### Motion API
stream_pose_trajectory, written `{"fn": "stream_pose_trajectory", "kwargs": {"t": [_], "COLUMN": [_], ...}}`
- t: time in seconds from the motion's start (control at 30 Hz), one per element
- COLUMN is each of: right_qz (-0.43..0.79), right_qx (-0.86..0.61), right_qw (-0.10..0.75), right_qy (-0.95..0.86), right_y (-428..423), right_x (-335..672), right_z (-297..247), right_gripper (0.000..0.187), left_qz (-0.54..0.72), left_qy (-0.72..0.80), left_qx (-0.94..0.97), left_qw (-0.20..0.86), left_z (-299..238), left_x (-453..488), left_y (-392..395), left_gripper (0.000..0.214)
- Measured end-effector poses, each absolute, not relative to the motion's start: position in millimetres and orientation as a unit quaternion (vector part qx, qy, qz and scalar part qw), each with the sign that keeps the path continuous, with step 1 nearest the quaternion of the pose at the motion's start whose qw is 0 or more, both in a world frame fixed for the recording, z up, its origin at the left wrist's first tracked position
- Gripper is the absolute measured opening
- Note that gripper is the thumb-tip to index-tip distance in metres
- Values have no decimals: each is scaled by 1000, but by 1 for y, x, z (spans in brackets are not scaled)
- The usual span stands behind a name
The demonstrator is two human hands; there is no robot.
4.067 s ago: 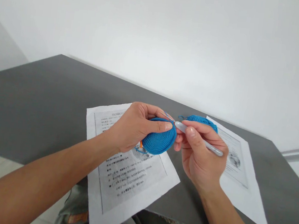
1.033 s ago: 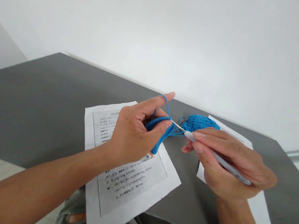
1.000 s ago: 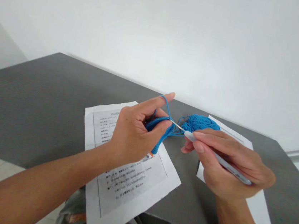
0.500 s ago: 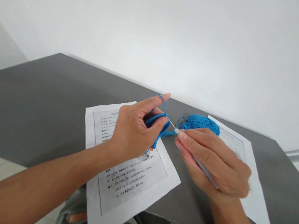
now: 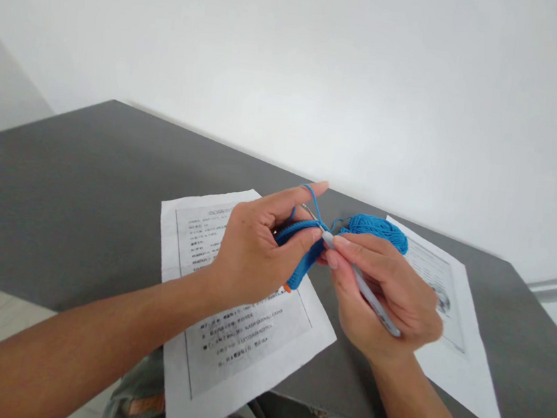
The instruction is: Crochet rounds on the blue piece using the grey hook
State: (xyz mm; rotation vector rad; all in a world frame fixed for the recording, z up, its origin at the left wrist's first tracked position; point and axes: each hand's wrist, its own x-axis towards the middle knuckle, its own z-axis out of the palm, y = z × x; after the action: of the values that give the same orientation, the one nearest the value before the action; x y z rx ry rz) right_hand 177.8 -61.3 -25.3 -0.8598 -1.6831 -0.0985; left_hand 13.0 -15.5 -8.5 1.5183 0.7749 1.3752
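My left hand [image 5: 265, 241] pinches a blue crocheted piece [image 5: 305, 266] between thumb and fingers, its index finger stretched out with blue yarn [image 5: 316, 200] looped over it. A small orange bit [image 5: 287, 288] shows at the lower edge of the piece. Held like a pen in my right hand [image 5: 384, 295] is a crochet hook [image 5: 373, 302] with a grey handle. Its metal shaft passes through the top edge of the piece, and the tip shows beyond, near the left index finger. Much of the crocheted piece is hidden behind my left hand.
A ball of blue yarn [image 5: 376, 230] lies behind my right hand, its strand leading to the work. One printed sheet [image 5: 247, 393] lies under my left hand, overhanging the grey table's [image 5: 81, 213] front edge. Another printed sheet [image 5: 470, 378] is at the right. A white wall [image 5: 294, 70] rises behind.
My right hand has moved left and pushed the hook further through the crocheted piece, so its tip now shows on the far side. My left hand has shifted slightly right.
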Motion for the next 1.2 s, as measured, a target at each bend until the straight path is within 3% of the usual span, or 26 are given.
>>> {"fn": "stream_pose_trajectory", "kwargs": {"t": [0.27, 0.5, 0.73, 1.0, 1.2], "right_qz": [68, -186, -220, -201, -243], "right_qx": [-363, -367, -300, -349, -321], "right_qw": [643, 513, 501, 472, 477], "right_qy": [-671, -753, -782, -784, -781], "right_y": [-59, -67, -65, -73, -69], "right_x": [178, 170, 178, 175, 168], "right_z": [-30, -23, -17, -15, -21], "right_gripper": [32, 44, 43, 46, 43], "left_qz": [534, 529, 516, 553, 541], "left_qy": [285, 256, 196, 228, 208], "left_qx": [495, 405, 404, 462, 424], "left_qw": [623, 701, 729, 655, 696], "left_z": [-3, 0, 4, 2, 3], "left_x": [13, 8, 2, 3, 2], "left_y": [-13, -8, -6, -9, -6], "left_gripper": [57, 54, 46, 56, 46]}}
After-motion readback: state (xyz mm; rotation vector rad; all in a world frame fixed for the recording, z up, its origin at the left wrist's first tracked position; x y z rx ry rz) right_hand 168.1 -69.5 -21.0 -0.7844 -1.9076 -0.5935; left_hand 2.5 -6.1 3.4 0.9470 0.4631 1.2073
